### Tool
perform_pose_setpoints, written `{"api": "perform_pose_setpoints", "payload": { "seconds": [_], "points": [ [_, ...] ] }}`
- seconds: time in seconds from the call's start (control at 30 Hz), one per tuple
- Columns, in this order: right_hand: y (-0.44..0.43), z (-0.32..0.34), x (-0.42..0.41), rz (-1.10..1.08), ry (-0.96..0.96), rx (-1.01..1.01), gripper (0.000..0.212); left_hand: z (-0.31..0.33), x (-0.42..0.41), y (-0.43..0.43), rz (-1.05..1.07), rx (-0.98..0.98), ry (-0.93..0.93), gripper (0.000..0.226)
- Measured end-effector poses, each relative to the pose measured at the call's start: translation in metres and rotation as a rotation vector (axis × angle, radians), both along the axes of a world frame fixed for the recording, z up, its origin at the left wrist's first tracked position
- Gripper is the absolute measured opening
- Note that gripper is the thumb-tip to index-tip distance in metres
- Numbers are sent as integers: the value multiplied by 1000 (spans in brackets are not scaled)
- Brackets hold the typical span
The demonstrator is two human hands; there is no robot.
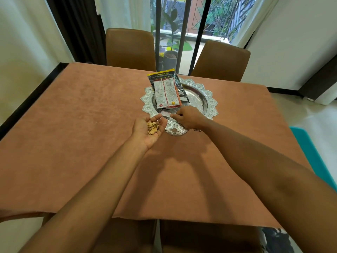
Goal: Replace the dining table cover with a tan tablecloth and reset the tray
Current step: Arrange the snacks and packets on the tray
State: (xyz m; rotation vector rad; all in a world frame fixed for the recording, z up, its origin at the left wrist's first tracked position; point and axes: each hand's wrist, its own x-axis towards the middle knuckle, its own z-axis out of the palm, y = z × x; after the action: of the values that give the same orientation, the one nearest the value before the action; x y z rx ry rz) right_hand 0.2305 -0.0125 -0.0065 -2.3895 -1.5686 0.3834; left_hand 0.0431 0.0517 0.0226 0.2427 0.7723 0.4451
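A left chair (130, 46) and right chair (221, 61) stand side by side, a potted plant (170, 57) outside beyond.

You can read very little here. The snack packet (166, 90) lying across the far-left part of the tray (209, 95) carries the letters "NO" at its end nearest the tray's middle, beside a small yellow round mark. On the black band at its far end, past the tray's far rim, a yellow line begins "THE"; the rest blurs. The packet's white panels hold fine print too small to read. The white slip (165, 114) your right hand (187, 118) pinches at the tray's near rim shows unreadable marks.
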Motion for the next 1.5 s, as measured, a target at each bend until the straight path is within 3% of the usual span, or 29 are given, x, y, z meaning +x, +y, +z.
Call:
{"api": "perform_pose_setpoints", "payload": {
  "seconds": [0.23,0.4,0.57,0.8,1.0,1.17,1.3,1.5],
  "points": [
    [7,31,-15,-108,113,289,60,-5,-1,-4,-20,-2,-8,46],
    [10,46,-70,-5,169,394,58,-2,6,-24,-36,-29,-50,35],
    [-2,42,-99,144,-10,452,49,1,12,-33,-29,-20,-67,34],
    [-14,42,-102,172,-160,481,45,3,11,-35,-22,-48,-81,26],
    [-18,45,-99,130,-150,528,46,6,11,-33,-31,-39,-62,29],
    [-32,54,-73,-79,26,688,32,8,9,-24,-64,-45,-101,41],
    [-70,41,-29,-300,64,600,12,2,5,-22,-62,-28,-46,45],
    [-109,13,1,-375,37,355,16,1,9,-29,-88,-32,-38,44]
  ]
}}
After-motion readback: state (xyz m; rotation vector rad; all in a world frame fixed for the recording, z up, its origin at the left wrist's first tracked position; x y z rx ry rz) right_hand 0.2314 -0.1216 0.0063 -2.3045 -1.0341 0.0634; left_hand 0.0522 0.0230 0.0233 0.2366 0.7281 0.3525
